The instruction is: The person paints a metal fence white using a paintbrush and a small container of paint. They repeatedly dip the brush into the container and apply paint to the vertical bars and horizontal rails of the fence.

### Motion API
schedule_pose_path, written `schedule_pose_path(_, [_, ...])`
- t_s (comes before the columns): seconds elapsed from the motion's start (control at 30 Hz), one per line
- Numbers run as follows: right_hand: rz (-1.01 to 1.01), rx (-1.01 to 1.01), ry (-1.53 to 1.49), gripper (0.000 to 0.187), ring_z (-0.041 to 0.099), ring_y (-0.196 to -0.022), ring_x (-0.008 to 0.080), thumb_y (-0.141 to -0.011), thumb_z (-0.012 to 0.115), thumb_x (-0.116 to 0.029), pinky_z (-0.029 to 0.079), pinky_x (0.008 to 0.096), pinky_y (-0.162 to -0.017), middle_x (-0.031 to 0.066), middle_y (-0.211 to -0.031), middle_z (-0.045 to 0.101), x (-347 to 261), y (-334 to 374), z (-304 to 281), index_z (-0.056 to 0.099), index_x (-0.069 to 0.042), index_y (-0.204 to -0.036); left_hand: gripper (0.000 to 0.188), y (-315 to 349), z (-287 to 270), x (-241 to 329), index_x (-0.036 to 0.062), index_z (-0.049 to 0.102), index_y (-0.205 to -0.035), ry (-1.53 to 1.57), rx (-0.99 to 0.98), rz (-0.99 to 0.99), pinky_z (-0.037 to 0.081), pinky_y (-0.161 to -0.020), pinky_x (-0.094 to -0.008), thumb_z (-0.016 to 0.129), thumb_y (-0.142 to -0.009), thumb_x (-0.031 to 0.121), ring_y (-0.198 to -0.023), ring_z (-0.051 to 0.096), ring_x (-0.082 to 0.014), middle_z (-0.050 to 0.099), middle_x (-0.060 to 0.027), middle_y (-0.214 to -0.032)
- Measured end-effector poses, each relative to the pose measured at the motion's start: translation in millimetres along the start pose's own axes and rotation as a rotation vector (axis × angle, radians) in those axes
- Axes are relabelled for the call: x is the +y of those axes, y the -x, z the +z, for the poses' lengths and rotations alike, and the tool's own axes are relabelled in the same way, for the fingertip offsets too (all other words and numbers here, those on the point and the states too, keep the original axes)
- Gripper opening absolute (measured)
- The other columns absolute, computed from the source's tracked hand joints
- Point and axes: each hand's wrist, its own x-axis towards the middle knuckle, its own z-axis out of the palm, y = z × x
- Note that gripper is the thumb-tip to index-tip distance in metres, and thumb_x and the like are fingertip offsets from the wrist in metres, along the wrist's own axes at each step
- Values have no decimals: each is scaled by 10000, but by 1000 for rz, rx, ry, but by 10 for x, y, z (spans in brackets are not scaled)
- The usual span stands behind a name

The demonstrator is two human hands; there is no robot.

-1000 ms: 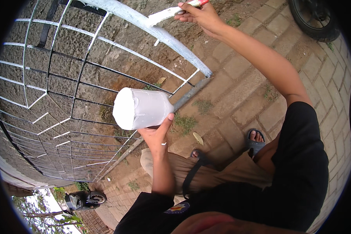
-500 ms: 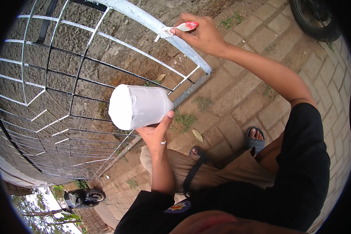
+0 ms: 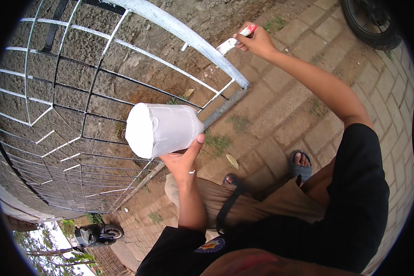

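Note:
My right hand [image 3: 257,42] is closed round the handle of a paintbrush [image 3: 228,46] with a red tip and white-coated bristles. Those bristles meet the outer side of a thick, curved pale rail [image 3: 188,34] on a metal gate. In my left hand [image 3: 183,161] rests a whitish plastic paint tub [image 3: 177,130], gripped near its base and tilted so that its white mouth faces left. A white smear marks my left wrist. Some thin gate bars [image 3: 154,55] are white, while others [image 3: 138,78] are black.
Behind the gate rises a rough earthen wall [image 3: 138,27]. Paving blocks [image 3: 285,106] with grass tufts lie underfoot, near my sandalled feet [image 3: 301,165]. A motorbike wheel [image 3: 372,23] stands at the upper right, and a parked motorbike [image 3: 96,234] at the lower left.
My right hand has moved the brush right and slightly down along the thick rail. The tub in my left hand has shifted a little down and left.

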Motion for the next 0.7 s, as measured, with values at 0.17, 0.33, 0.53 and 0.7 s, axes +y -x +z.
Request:
schedule_pose_path(0.17, [-229, 1, -363, 236, 760, -824, 184, -973, 709, -200, 619, 279, -693, 153, -892, 750, -747, -287, 366, 600, 8, -991, 792, 0, 14, -22, -38, 491, -1366, 4, -37, -54, 542, -950, -357, 905, -691, -19, -1096, 648, -232, 626, -150, -1233])
schedule_pose_path(0.33, [-68, -22, -227, 268, 760, -826, 192, -967, 715, -218, 624, 281, -689, 151, -897, 749, -503, -200, 144, 627, 33, -1003, 794, -53, -40, -106, -34, 489, -1368, -39, -15, -14, 537, -943, -353, 904, -691, -24, -1093, 645, -223, 624, -149, -1239])
schedule_pose_path(0.53, [197, -33, 184, 217, 757, -735, 158, -933, 723, -205, 618, 294, -644, 132, -857, 755, 26, -38, 47, 665, 3, -957, 808, -26, 17, -53, -39, 479, -1377, 8, -32, -19, 540, -936, -352, 908, -692, -21, -1086, 647, -221, 622, -151, -1244])
schedule_pose_path(0.7, [-153, -6, -91, 238, 757, -758, 156, -958, 712, -209, 614, 277, -699, 141, -864, 760, -601, -327, 355, 674, 24, -990, 811, -7, 52, -39, -38, 477, -1381, -22, -42, -45, 541, -935, -352, 905, -693, -31, -1085, 648, -224, 622, -152, -1247])
